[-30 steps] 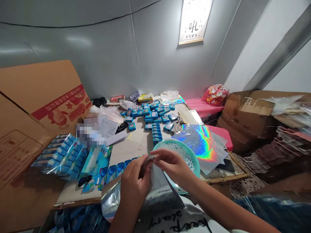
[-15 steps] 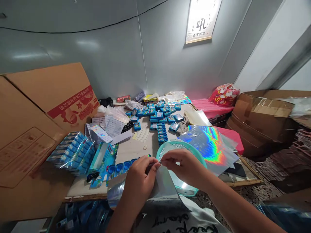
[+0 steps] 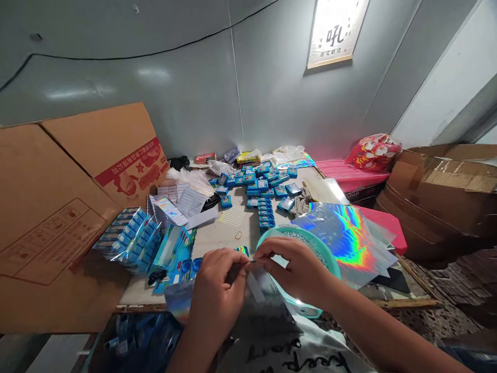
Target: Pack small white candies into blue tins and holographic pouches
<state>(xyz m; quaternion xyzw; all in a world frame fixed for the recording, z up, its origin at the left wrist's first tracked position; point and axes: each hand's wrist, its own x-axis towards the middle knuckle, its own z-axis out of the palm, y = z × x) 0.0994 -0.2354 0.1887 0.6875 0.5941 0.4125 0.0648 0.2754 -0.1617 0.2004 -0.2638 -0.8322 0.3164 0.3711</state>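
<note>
My left hand (image 3: 219, 282) and my right hand (image 3: 295, 264) meet fingertip to fingertip at the upper edge of a silvery, shiny sheet (image 3: 269, 305). Each hand is closed in a pinch on that edge. The sheet hangs toward my lap, its left part showing beyond my left wrist. Under and behind my right hand sits a teal basin (image 3: 337, 261) holding small whitish pieces. Beside my left hand stand blue cases with round recesses (image 3: 186, 267), partly covered by the hand and sheet. What exactly lies between the fingertips is too small to make out.
A row of blue cases (image 3: 266, 212) runs up to a heap of small blue boxes (image 3: 258, 184). Rainbow-sheened sheets (image 3: 341, 243) lie right of the basin. A wrapped stack of blue packs (image 3: 132, 235) and a large carton (image 3: 77, 207) stand left. More cartons (image 3: 438, 207) are at right.
The view has swung a little to the left, so everything sits further right. Both hands keep pinching the sheet's edge, which is now bent more steeply, and cover more of the blue cases.
</note>
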